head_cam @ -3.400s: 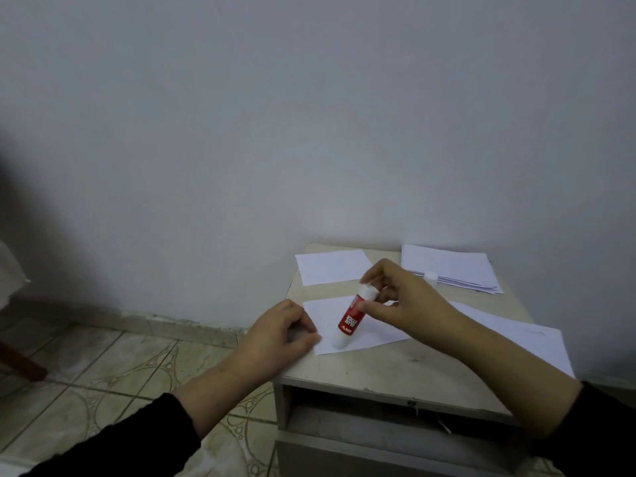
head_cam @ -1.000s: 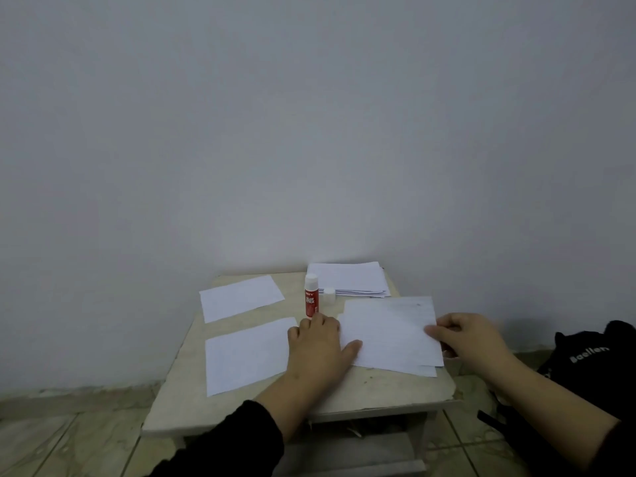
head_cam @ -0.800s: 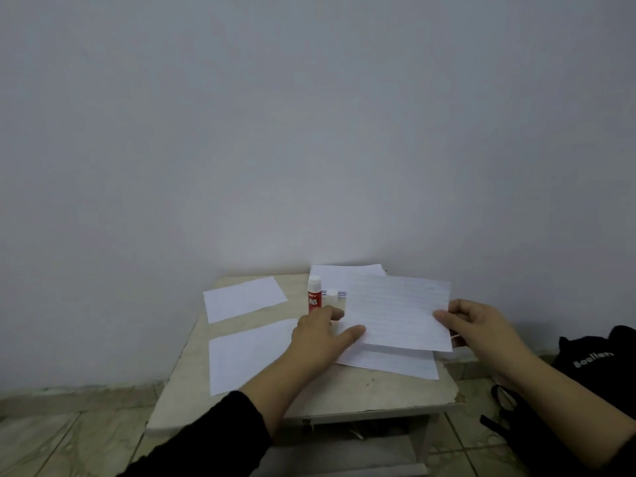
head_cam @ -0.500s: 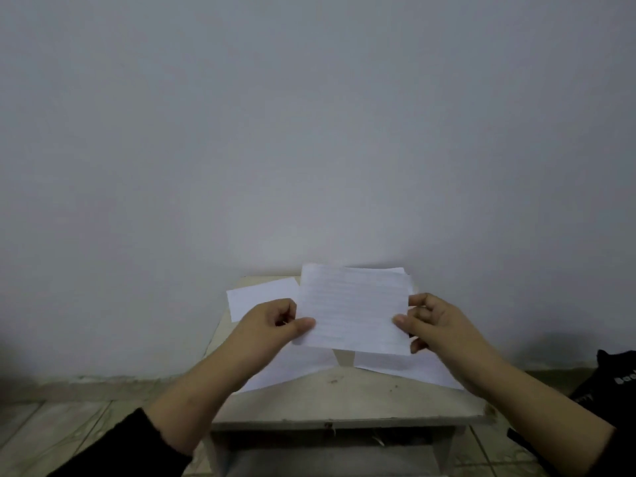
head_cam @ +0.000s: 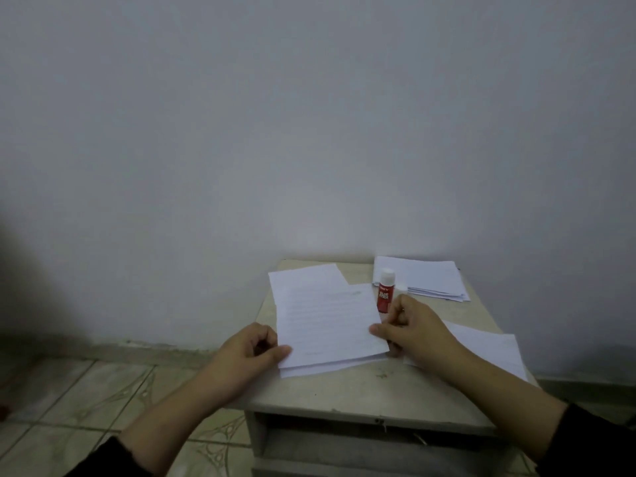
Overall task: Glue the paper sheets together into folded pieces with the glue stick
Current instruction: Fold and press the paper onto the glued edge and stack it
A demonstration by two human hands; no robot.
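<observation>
A white lined paper sheet is held just above another sheet lying on the small beige table. My left hand pinches the upper sheet's lower left corner. My right hand pinches its right edge. A red glue stick with a white top stands upright behind my right hand. Its small white cap lies beside it.
A stack of white sheets sits at the table's back right. Another sheet lies at the back left, and one at the right edge under my right forearm. A tiled floor lies to the left; a wall stands close behind.
Both hands have brought the lifted sheet down and leftward over the sheet lying on the table. The view has swung so the table sits further right.
</observation>
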